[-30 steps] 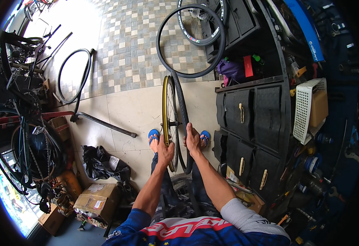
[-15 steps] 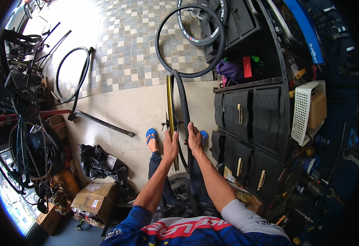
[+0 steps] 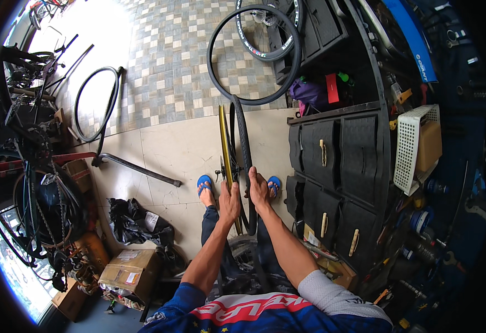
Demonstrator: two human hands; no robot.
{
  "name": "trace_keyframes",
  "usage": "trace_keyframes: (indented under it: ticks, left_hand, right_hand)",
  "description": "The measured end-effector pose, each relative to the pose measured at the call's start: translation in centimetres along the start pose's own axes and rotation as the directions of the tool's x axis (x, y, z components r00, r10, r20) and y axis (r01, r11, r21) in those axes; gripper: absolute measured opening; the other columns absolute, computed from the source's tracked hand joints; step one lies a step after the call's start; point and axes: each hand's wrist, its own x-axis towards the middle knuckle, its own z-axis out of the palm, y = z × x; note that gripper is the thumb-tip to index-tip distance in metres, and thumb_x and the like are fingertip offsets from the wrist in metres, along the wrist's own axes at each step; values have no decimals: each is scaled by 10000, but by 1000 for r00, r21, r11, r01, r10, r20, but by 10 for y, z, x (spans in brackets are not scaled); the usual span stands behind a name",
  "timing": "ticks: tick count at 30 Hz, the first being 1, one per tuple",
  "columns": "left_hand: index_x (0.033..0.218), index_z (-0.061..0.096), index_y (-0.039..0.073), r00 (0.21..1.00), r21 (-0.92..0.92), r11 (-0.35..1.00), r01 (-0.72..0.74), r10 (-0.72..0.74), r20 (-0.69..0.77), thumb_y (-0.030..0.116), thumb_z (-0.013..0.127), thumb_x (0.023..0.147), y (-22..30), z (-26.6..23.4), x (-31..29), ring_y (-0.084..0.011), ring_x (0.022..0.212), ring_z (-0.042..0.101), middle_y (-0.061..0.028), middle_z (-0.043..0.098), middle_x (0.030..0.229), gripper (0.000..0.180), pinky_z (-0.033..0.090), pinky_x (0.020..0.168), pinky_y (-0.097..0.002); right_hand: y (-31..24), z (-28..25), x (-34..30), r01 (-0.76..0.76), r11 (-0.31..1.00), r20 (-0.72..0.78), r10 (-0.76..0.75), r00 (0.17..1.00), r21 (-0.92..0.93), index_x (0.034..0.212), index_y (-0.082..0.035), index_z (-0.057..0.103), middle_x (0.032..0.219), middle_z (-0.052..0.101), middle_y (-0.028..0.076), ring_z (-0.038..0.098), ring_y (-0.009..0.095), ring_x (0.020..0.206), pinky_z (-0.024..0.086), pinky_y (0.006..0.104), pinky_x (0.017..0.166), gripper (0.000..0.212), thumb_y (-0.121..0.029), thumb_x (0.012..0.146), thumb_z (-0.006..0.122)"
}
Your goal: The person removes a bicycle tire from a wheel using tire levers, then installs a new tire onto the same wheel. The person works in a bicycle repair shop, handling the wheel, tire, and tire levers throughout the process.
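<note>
A bicycle wheel with a gold rim [image 3: 224, 133] is seen nearly edge-on in front of my legs. My left hand [image 3: 230, 204] is closed on the near part of this rim. Just to its right, a black bicycle tyre [image 3: 240, 125] stands edge-on too, apart from the rim at the top. My right hand [image 3: 258, 190] grips the tyre's side, thumb pointing forward. The fingers of both hands are partly hidden behind rim and tyre. Part of the wheel's hub shows left of the rim.
Ahead, another black tyre [image 3: 212, 66] lies by a spoked wheel [image 3: 276, 55]. Black drawers [image 3: 359, 144] flank me on the right, a white basket [image 3: 406, 155] beyond. To the left are a stand leg [image 3: 140, 169], a black plastic bag [image 3: 129, 222], a cardboard box [image 3: 123, 272] and hanging bike parts.
The gold-rimmed wheel has tilted, its far end swinging left. The tyre has shifted a little left, its near end now showing a rounded bend. Both hands have moved slightly.
</note>
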Motion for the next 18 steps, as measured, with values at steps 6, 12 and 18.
trace_keyframes:
  ticks: [6,12,18]
  left_hand:
    - [1126,476,27,1000,15,1000,-8,7,24,456,419,1100,-6,-5,12,-480,830,608,-259,583,861,434,452,740,-523]
    - [1108,485,16,1000,-13,1000,-5,6,25,422,446,1099,-9,-6,14,-466,839,598,-255,570,877,408,457,747,-510]
    - [1018,527,35,999,-32,999,-34,33,-39,368,471,1105,-8,-2,10,-194,674,507,-79,528,741,349,425,642,-366]
  right_hand:
    - [-8,-2,-6,-45,998,-2,45,999,-37,945,-44,657,778,596,51,588,157,695,474,307,665,812,-801,984,366]
    - [-7,2,-6,25,999,7,-25,1000,47,936,8,598,699,541,57,582,156,567,489,304,498,767,-735,1008,425]
    - [-9,3,-9,-46,999,30,46,998,-5,1108,-3,682,972,665,107,598,194,868,480,331,782,825,-769,998,396]
